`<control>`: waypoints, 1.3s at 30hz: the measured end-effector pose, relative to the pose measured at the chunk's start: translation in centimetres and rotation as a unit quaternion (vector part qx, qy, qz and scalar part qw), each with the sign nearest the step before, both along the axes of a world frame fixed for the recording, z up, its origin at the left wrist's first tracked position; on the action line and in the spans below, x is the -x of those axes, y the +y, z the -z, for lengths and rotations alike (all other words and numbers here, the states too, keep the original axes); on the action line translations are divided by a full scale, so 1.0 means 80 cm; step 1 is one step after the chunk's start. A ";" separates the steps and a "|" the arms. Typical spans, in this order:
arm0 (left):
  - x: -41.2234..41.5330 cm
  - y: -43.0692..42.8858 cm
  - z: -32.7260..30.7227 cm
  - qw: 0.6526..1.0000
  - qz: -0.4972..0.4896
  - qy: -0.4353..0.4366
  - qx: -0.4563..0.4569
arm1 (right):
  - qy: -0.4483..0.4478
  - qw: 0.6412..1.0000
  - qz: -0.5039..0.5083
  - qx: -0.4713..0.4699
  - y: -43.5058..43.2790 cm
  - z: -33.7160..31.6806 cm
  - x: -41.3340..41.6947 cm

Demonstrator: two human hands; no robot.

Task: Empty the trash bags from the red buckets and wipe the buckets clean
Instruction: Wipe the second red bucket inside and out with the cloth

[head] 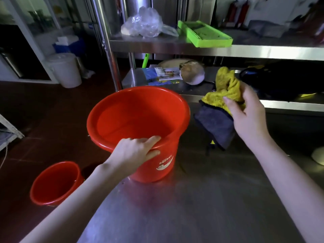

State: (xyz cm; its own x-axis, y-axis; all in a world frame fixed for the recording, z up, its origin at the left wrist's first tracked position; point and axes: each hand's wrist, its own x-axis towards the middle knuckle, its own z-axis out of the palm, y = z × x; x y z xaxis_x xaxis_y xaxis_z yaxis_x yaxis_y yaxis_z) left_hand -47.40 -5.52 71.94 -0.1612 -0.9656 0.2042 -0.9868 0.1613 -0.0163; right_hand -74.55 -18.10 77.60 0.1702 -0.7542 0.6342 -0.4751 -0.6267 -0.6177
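A large red bucket (138,118) stands upright near the left edge of a steel table (201,204); its inside looks bare, with no bag. My left hand (135,151) grips its near rim, fingers over the edge and thumb outside. To the right of the bucket, my right hand (249,116) holds a yellow and grey cloth (222,95) bunched up above the table, its grey part hanging down. A smaller red bucket (56,183) sits on the floor at the lower left, also with no bag showing.
Behind the table stands a steel shelf rack (192,48) with a clear plastic bag (143,23) and a green tray (205,34) on top, papers and a round object on the lower shelf. A white lidded bucket (65,69) stands on the red floor at the left.
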 end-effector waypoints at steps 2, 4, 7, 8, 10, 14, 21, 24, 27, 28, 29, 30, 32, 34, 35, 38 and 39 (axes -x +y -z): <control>-0.010 -0.001 -0.009 0.996 0.000 0.060 0.060 | -0.002 1.000 -0.009 -0.016 0.009 0.002 0.003; -0.022 -0.002 -0.021 0.984 -0.016 0.122 0.126 | -0.024 0.999 -0.024 -0.036 0.019 0.005 -0.005; -0.046 -0.004 -0.035 0.953 -0.092 0.233 0.172 | -0.074 0.992 -0.064 -0.079 0.032 0.012 -0.035; -0.053 -0.003 -0.035 0.938 -0.120 0.278 0.168 | -0.088 0.989 -0.075 -0.091 0.036 0.015 -0.048; -0.062 -0.001 -0.030 0.910 -0.169 0.346 0.156 | -0.113 0.983 -0.087 -0.111 0.043 0.023 -0.078; -0.066 0.001 -0.003 0.859 -0.235 0.430 0.146 | -0.024 0.977 -0.161 -0.135 0.068 0.050 -0.157; -0.072 -0.003 0.017 0.815 -0.242 0.515 0.112 | 0.270 0.957 -0.104 0.008 0.094 0.102 -0.241; -0.069 -0.012 0.011 0.831 -0.215 0.498 0.124 | 0.257 0.963 -0.079 -0.003 0.072 0.105 -0.221; -0.069 -0.015 0.015 0.821 -0.218 0.512 0.126 | 0.236 0.969 0.015 -0.068 0.034 0.118 -0.159; -0.068 -0.014 0.017 0.818 -0.215 0.519 0.124 | 0.236 0.963 0.053 -0.116 0.020 0.122 -0.131; -0.066 -0.013 0.020 0.816 -0.211 0.523 0.126 | 0.232 0.954 0.080 -0.171 0.010 0.124 -0.104; -0.064 -0.013 0.022 0.816 -0.206 0.525 0.131 | 0.221 0.947 0.094 -0.215 0.002 0.124 -0.084; -0.062 -0.014 0.024 0.813 -0.202 0.529 0.136 | 0.195 0.949 0.089 -0.230 -0.003 0.122 -0.072; -0.063 -0.016 0.025 0.805 -0.206 0.541 0.132 | 0.215 0.962 0.066 -0.156 0.009 0.119 -0.098; -0.063 -0.016 0.026 0.802 -0.210 0.543 0.131 | 0.232 0.965 0.041 -0.117 0.019 0.117 -0.122; -0.063 -0.013 0.027 0.803 -0.221 0.533 0.148 | 0.266 0.961 -0.065 -0.034 0.063 0.105 -0.212; -0.064 -0.009 0.028 0.801 -0.220 0.534 0.156 | 0.270 0.958 -0.097 -0.013 0.078 0.104 -0.237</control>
State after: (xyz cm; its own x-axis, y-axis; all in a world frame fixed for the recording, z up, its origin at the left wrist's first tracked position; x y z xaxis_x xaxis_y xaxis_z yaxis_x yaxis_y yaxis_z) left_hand -42.26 -6.26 69.72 0.6088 -0.7558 0.2411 -0.4255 -0.0546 0.9033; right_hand -55.57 -11.88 69.27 0.6068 -0.6892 0.3960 -0.6062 -0.7235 -0.3303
